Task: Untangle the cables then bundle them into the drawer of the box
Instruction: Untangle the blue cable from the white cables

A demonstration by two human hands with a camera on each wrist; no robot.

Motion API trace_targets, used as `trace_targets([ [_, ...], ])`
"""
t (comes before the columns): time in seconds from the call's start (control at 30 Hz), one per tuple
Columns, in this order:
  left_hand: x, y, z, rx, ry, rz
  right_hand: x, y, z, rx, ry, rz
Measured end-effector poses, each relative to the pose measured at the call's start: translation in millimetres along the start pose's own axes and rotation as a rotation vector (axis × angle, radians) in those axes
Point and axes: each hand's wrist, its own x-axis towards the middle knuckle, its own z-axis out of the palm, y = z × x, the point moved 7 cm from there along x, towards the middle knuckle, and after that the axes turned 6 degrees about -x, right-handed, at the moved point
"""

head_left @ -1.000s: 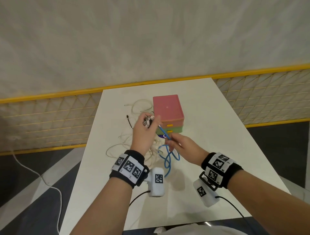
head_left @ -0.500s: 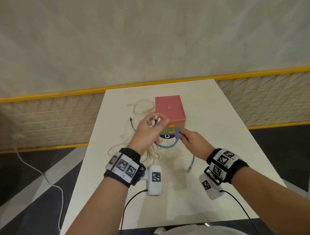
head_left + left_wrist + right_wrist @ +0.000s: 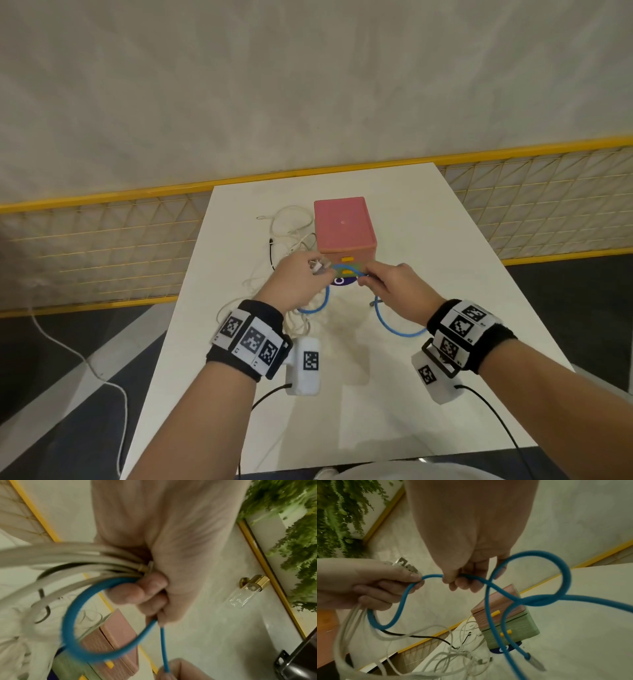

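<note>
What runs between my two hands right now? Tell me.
A short arch of the blue cable spans from the left hand to the right hand; nothing else bridges them. The right wrist view shows it best.

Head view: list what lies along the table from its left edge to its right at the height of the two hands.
Loose white cables → thin black cable → left hand, gripping cable plugs → short arc of blue cable between the hands → right hand, pinching that cable → bare white table.
</note>
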Motion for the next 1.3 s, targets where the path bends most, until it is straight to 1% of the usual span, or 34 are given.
trace_targets([
  [0.07, 5.8, -6.9, -21.6, 0.063, 0.23, -0.007, 2.5, 11.4, 1.9, -0.035, -0.054, 0.052],
  [0.1, 5.0, -9.6, -30.4, 0.099, 0.321, -0.018, 3.6, 15.1, 1.8, -0.038, -0.068, 0.074],
  [0.13, 3.2, -10.0, -35.1, 0.127, 0.376, -0.014, 5.1, 16.6, 1.7, -0.045, -0.073, 0.086],
  [0.17, 2.1, -8.1, -34.4, 0.138, 0.379, 0.013, 7.1, 15.3, 1.6, -0.064, -0.068, 0.085],
  [0.2, 1.1, -2.7, -27.2, 0.134, 0.32, 0.065, 8.9, 10.7, 1.1, -0.086, -0.059, 0.073],
  [0.27, -1.1, 9.9, 1.7, 0.093, 0.098, 0.173, 13.3, -3.7, -0.9, -0.104, -0.009, 0.023],
  [0.3, -1.4, 12.4, 16.6, 0.082, 0.0, 0.2, 15.5, -11.1, -2.8, -0.096, 0.033, -0.016],
  [0.33, 0.2, 10.6, 26.3, 0.096, -0.05, 0.193, 17.0, -18.4, -5.2, -0.092, 0.067, -0.054],
  [0.37, 2.3, 7.5, 28.5, 0.111, -0.05, 0.162, 17.8, -22.8, -6.5, -0.102, 0.088, -0.084],
  [0.4, 4.7, 3.8, 24.7, 0.102, -0.015, 0.132, 18.2, -23.6, -6.5, -0.135, 0.091, -0.098],
  [0.47, 9.0, -3.3, 7.7, 0.018, 0.109, 0.099, 16.4, -16.7, -2.6, -0.252, 0.07, -0.095],
  [0.53, 7.6, -4.4, -11.1, -0.101, 0.254, 0.113, 14.2, -5.2, 4.9, -0.379, 0.05, -0.078],
  [0.63, -1.3, -2.6, -26.9, -0.218, 0.439, 0.147, 12.7, 8.9, 18.4, -0.471, -0.052, -0.012],
  [0.7, -5.7, -3.2, -34.7, -0.25, 0.539, 0.137, 12.2, 14.6, 24.4, -0.5, -0.122, 0.046],
  [0.8, -8.4, -5.8, -47.1, -0.286, 0.633, 0.119, 12.2, 22.7, 24.4, -0.435, -0.184, 0.141],
  [0.9, -9.7, -6.6, -54.5, -0.336, 0.688, 0.133, 14.4, 30.2, 26.2, -0.285, -0.238, 0.193],
  [0.97, -8.5, -6.9, -56.1, -0.333, 0.697, 0.136, 16.0, 29.3, 27.1, -0.137, -0.248, 0.199],
  [1.0, -6.8, -6.0, -55.2, -0.308, 0.674, 0.144, 16.2, 26.2, 25.9, -0.03, -0.231, 0.189],
  [1.03, -4.2, -4.5, -52.4, -0.276, 0.616, 0.154, 17.5, 23.1, 25.4, 0.08, -0.206, 0.157],
  [1.07, -1.7, -3.1, -46.3, -0.24, 0.526, 0.158, 18.8, 16.2, 24.0, 0.163, -0.188, 0.112],
  [1.17, 0.2, 5.3, -3.6, -0.06, 0.117, 0.194, 24.8, -4.6, 25.9, 0.259, -0.169, 0.027],
  [1.2, -0.1, 5.8, 11.8, 0.0, 0.01, 0.2, 27.6, -13.3, 24.6, 0.331, -0.164, -0.007],
  [1.23, 0.1, 4.2, 22.3, 0.04, -0.048, 0.183, 29.3, -21.5, 20.2, 0.454, -0.145, -0.009],
  [1.3, 2.9, -4.7, 25.8, 0.069, -0.06, 0.108, 30.5, -22.1, 14.7, 0.532, -0.105, -0.015],
])
